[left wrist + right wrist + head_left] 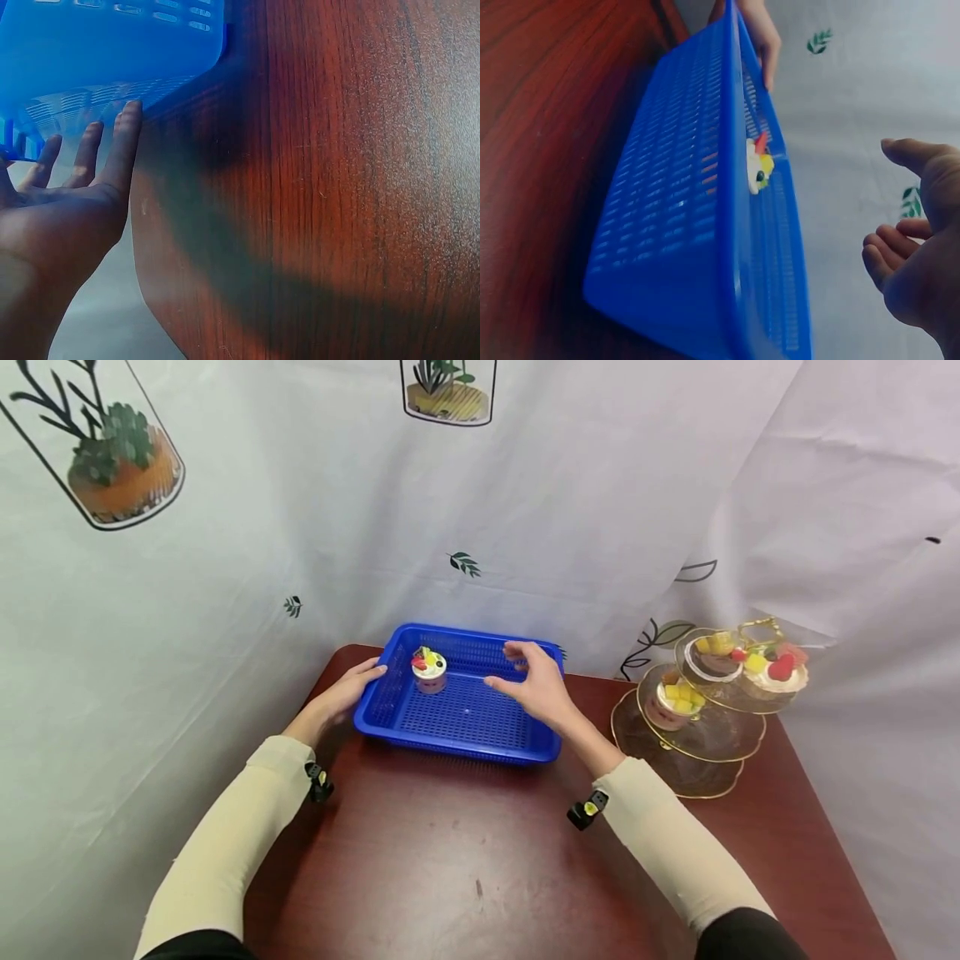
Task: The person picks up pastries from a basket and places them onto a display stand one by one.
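A blue plastic basket point(457, 747) with slotted walls stands at the far side of the table. My left hand point(348, 689) grips its left rim, the thumb over the edge and the fingers point(124, 146) against the outer wall. Inside, toward the left end, sits a small dessert cup point(431, 672) topped with white cream and red and yellow fruit pieces. Over the basket's right part hovers my right hand point(538, 687), holding nothing, thumb and fingers spread apart. In the right wrist view that hand point(922, 232) appears beyond the rim, with the cup's topping point(757, 165) showing past the near wall.
To the right stands a three-tier clear stand point(731, 747) with gold rims. A cup with yellow fruit cubes point(671, 706) is on its middle tier; a dark-filled dessert point(712, 664) and a cream dessert with red berry point(776, 672) sit on top. A patterned cloth point(525, 527) hangs behind.
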{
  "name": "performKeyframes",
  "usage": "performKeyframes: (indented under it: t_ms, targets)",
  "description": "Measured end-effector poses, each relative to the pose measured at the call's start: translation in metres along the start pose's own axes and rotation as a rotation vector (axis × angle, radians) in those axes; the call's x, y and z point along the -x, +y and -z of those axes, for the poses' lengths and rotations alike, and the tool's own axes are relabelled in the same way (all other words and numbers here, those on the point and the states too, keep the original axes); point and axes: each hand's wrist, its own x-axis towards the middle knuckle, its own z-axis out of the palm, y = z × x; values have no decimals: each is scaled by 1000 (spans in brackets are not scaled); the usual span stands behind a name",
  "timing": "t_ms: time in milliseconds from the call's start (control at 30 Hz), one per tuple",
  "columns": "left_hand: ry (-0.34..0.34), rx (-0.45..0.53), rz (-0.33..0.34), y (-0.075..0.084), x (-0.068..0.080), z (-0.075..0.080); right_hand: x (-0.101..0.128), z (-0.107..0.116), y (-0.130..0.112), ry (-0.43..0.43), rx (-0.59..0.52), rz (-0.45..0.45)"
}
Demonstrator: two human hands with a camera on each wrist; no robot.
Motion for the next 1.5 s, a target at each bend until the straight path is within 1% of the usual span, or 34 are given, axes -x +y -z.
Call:
performKeyframes:
  t_ms: [167,267,400,500,667,767,867,1000,1133,1300,1433,1500]
  targets:
    - [6,0,-15,-1,0,1,-20,-13,-9,-60,10,20]
    - [12,44,-18,-2,0,0,-31,-22,-13,-74,-7,34]
    - [10,75,-14,-4,-1,0,-42,-37,-13,-61,-45,27]
    - [11,52,-9,-4,0,1,-49,-50,-10,-44,-71,18]
    - [21,62,-3,-4,0,1,-60,-69,-1,-27,-100,10]
    - [13,78,-5,-3,-2,0,-66,-79,5,-25,-81,-20]
    - [6,81,-9,-2,-3,-1,-70,-89,10,-37,-34,-53]
    - [8,80,2,-1,-3,-1,-73,-101,16,-57,0,-85]
    - [13,78,7,-2,-3,-1,-74,-111,16,-67,-18,-120]
    - [18,69,-3,-1,-3,0,-79,-120,13,-80,-37,-148]
    - [16,55,-16,-1,-2,0,-81,-125,12,-96,-40,-181]
    - [3,38,-21,-2,-1,0,-81,-128,13,-103,-35,-198]
